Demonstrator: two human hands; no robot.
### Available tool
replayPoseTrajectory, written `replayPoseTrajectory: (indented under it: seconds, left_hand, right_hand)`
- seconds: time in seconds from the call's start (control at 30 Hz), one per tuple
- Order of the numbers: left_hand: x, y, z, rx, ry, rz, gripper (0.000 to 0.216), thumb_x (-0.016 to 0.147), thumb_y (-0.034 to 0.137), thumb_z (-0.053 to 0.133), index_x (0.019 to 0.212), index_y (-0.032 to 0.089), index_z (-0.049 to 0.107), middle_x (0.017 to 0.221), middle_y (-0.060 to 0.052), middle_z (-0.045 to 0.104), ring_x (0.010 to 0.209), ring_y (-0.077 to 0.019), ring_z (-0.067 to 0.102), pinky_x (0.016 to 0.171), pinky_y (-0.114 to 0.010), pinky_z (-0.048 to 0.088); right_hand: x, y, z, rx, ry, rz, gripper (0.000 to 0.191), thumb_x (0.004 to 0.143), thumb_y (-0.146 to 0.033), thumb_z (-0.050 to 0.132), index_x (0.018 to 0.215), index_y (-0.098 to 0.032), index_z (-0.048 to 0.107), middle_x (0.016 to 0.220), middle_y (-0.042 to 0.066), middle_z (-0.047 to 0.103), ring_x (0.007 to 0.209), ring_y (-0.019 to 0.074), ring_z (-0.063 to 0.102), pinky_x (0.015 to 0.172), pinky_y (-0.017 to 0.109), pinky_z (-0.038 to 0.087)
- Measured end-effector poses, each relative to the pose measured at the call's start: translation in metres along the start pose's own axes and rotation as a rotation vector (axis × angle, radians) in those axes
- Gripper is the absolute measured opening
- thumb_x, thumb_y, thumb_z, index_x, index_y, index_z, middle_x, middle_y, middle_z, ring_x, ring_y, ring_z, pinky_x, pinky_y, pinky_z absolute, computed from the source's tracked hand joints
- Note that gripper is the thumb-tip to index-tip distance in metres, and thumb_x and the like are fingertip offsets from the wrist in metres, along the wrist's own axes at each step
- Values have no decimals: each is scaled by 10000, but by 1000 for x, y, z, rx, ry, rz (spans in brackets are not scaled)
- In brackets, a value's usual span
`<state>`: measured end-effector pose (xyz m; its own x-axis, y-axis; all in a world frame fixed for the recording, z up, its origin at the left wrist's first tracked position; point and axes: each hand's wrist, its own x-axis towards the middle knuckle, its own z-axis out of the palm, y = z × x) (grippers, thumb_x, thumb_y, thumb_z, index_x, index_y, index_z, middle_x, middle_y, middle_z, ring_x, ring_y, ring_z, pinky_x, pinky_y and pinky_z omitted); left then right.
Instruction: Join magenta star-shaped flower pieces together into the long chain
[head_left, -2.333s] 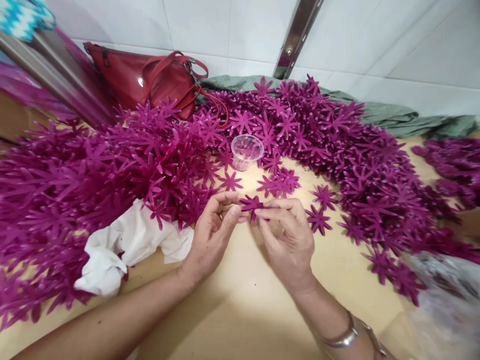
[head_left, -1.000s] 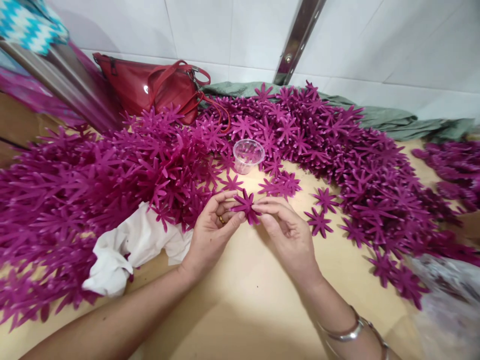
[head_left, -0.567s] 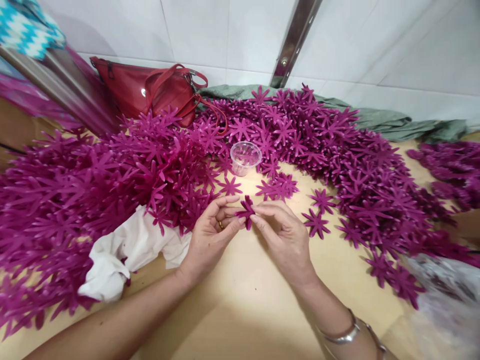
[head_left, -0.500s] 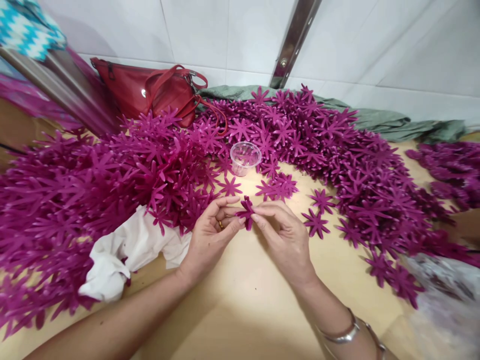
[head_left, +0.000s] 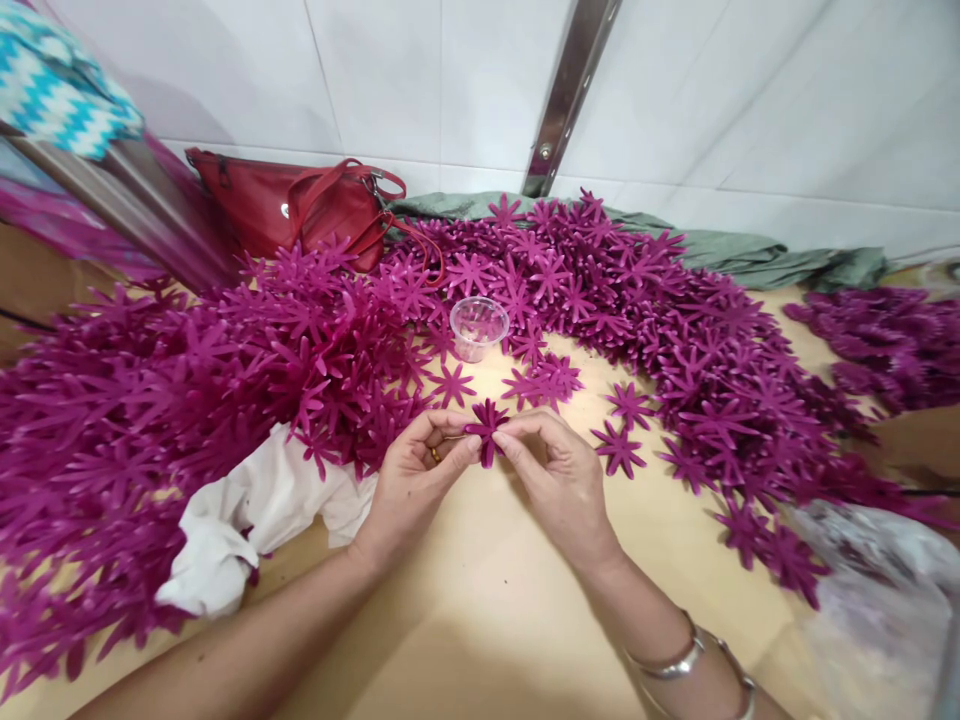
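Observation:
My left hand [head_left: 416,480] and my right hand [head_left: 561,475] meet over the pale wooden table [head_left: 480,620], both pinching one magenta star-shaped flower piece [head_left: 486,424] between their fingertips. The piece stands folded up between the thumbs and forefingers. A ring shows on a left finger, and bangles sit on my right wrist. Loose flower pieces [head_left: 621,448] lie flat just right of my right hand. A small clear plastic cup [head_left: 478,326] stands behind the hands.
Huge heaps of magenta flower pieces [head_left: 172,390] curve round from left to the right side [head_left: 712,330]. A white cloth [head_left: 255,510] lies left of my wrist. A red handbag [head_left: 300,205], a green cloth [head_left: 750,255] and a clear plastic bag [head_left: 885,590] border the table.
The flower piece has been folded from flat into an upright bunch between my fingertips. The hands have stayed together in the same place while the view shifted slightly.

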<state>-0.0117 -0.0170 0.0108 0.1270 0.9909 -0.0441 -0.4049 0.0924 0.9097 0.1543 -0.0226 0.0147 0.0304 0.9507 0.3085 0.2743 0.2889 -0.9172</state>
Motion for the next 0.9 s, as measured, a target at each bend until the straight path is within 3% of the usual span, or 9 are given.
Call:
replayPoseTrajectory:
  seconds: [0.27,0.47,0.67,0.8,0.9]
  left_hand:
    - [0,-1,-3,42,39,46,206,861,319,818,913,180,675,887,1,663,812,-102,601,756,-198,527]
    - [-1,-5,-5,-1,71,42,167,910,310,765,933,196,645,920,0,676,836,-106,614,800,-210,519]
    - [2,-11,-9,-15,89,68,144,931,312,750,956,209,653,924,8,666,838,-97,604,799,-201,511]
    - [3,-13,-10,-47,95,77,137,938,313,742,987,221,654,931,9,660,839,-98,595,777,-195,506]
    - [2,-12,-9,-58,106,71,142,941,318,738,993,224,646,937,6,657,858,-104,600,777,-197,511]
  right_hand:
    - [4,2,-1,185,-43,62,75,950,-252,691,877,-239,675,875,0,633,830,169,594,772,305,465]
    - [4,14,1,303,67,175,104,920,-309,747,861,-244,692,861,-16,655,827,153,578,793,285,453]
    - [9,16,2,644,195,328,193,818,-335,853,850,-240,687,759,-58,626,707,107,559,712,231,470]
    - [15,12,-2,883,260,402,270,761,-267,891,957,-261,706,862,-46,734,820,132,697,848,285,578]
    - [20,10,-6,1011,290,466,249,861,-416,802,1001,-228,717,1014,27,795,982,204,755,938,380,610]
